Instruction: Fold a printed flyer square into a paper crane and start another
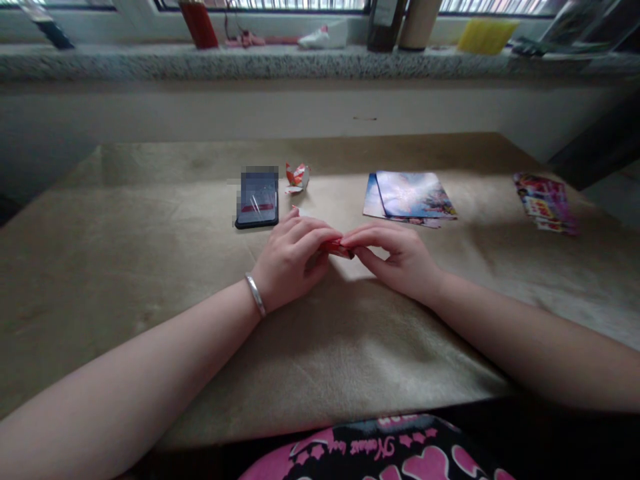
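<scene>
Left hand (295, 253) and right hand (405, 263) pinch a small red object (338, 249) between closed fingers (369, 233), apparently to steady both ends, phone (258, 199) and cards (415, 195) lying beyond them.

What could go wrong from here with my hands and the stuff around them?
The red piece is small and pinched between both hands, so it might slip or crease. Your left hand is close to the phone and could nudge it. The cards overlap loosely just beyond your right hand, so a brush might scatter them.
</scene>
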`<move>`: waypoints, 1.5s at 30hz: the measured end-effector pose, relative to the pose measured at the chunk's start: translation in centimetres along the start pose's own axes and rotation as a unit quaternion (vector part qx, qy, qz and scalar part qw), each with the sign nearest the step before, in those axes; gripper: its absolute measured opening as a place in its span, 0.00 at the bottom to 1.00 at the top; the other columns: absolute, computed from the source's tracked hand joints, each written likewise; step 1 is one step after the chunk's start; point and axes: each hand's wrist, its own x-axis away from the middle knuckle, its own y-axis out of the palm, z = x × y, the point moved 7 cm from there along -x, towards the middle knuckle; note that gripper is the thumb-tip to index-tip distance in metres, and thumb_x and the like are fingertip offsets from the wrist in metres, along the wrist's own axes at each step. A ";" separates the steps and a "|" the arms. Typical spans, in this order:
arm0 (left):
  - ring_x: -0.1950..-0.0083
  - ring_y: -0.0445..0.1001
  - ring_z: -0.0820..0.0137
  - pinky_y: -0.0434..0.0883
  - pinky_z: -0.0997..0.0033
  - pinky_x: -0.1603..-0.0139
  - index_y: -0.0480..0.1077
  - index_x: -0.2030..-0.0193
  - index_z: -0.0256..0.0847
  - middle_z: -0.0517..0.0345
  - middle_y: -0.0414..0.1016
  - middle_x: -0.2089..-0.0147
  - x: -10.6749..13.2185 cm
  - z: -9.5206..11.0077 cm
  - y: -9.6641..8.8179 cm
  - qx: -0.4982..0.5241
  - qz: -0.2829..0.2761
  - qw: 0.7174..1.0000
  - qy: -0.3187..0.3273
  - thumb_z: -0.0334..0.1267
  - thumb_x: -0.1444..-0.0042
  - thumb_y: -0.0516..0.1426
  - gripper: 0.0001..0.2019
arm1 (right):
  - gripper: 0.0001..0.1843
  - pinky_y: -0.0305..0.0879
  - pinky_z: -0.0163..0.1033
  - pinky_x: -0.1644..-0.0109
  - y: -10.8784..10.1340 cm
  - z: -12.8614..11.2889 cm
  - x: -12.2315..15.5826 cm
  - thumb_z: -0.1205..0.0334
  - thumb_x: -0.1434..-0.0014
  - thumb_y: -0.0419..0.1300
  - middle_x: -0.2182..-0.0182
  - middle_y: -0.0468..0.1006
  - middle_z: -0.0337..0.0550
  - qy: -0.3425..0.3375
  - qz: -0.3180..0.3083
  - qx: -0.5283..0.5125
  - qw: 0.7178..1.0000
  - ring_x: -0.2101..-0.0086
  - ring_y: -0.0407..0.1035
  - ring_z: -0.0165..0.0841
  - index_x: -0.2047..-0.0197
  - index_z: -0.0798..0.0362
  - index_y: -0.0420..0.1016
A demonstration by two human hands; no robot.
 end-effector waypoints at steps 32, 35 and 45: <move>0.57 0.72 0.69 0.67 0.59 0.45 0.73 0.63 0.45 0.59 0.76 0.62 -0.1 0.2 -1.5 0.085 0.096 0.992 -0.003 0.40 0.45 0.61 0.04 | 0.04 0.65 0.44 0.54 -0.5 -0.2 0.0 0.66 0.45 0.61 0.63 0.77 0.41 -0.033 0.069 0.174 0.982 0.59 0.70 0.35 0.68 0.47 0.71; 0.58 0.72 0.69 0.66 0.57 0.46 0.73 0.66 0.46 0.61 0.76 0.65 0.0 0.4 -1.7 0.073 0.110 0.991 0.008 0.39 0.46 0.62 0.02 | 0.05 0.65 0.44 0.53 -0.5 -0.3 0.0 0.66 0.46 0.62 0.62 0.77 0.41 -0.037 0.067 0.179 0.981 0.58 0.69 0.35 0.67 0.46 0.71; 0.57 0.72 0.69 0.66 0.59 0.47 0.72 0.67 0.47 0.62 0.78 0.63 0.2 -0.2 -2.2 0.070 0.130 0.988 -0.031 0.43 0.43 0.59 0.05 | 0.08 0.66 0.49 0.49 -1.7 -0.9 0.3 0.67 0.45 0.60 0.58 0.75 0.41 -0.057 0.109 0.137 0.983 0.54 0.69 0.38 0.64 0.44 0.72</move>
